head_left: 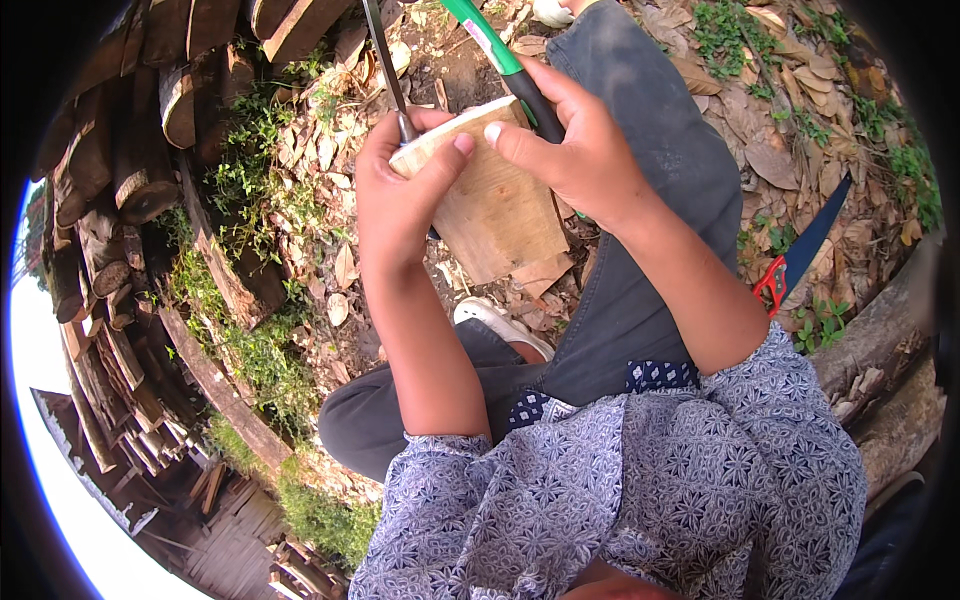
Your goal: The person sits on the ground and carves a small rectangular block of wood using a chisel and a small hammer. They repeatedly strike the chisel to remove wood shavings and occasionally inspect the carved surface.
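A pale, tapered wooden block is between my two hands, its narrower end toward me. My left hand grips the block's left side, thumb on its face, fingers curled behind. A thin dark metal bar rises from beside those fingers, ending in a silvery fitting. My right hand holds the right upper corner, thumb on the face. Beside the right fingers lies a green tool with a black grip, running away past the top edge. Whether bar and green tool are one piece cannot be seen.
A handsaw with a blue blade and red handle lies on dry leaves at the right. Stacked firewood fills the left side. Thick logs lie at the right. My bent leg is beside the block.
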Tool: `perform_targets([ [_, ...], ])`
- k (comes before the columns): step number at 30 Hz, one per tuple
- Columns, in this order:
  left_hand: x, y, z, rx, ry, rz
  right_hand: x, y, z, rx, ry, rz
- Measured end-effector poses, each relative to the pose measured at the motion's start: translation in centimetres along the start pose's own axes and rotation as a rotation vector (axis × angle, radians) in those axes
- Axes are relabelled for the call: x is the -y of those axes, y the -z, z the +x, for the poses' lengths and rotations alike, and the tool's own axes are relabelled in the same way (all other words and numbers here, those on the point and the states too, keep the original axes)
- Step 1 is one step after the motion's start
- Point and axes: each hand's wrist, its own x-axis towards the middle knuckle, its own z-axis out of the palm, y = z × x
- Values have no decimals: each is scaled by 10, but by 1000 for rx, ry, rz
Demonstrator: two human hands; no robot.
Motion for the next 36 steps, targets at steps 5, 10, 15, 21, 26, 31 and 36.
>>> perform_targets([
  [5, 5, 1, 4, -88, 54, -79, 0, 1, -1, 78, -61, 42],
  [10, 4, 3, 3, -69, 44, -86, 3, 1, -2, 78, -67, 69],
  [15, 1, 4, 1, -4, 3, -62, 6, 1, 0, 98, -98, 43],
  [21, 0, 4, -1, 2, 35, -44, 7, 0, -2, 85, -149, 51],
  [26, 2, 7, 3, -22, 105, -37, 5, -2, -4, 97, -153, 121],
  [31, 6, 7, 6, -51, 148, -86, 10, 5, -4, 137, -337, 178],
  [36, 14, 11, 12, -120, 141, -234, 1, 17, 2, 177, -391, 269],
])
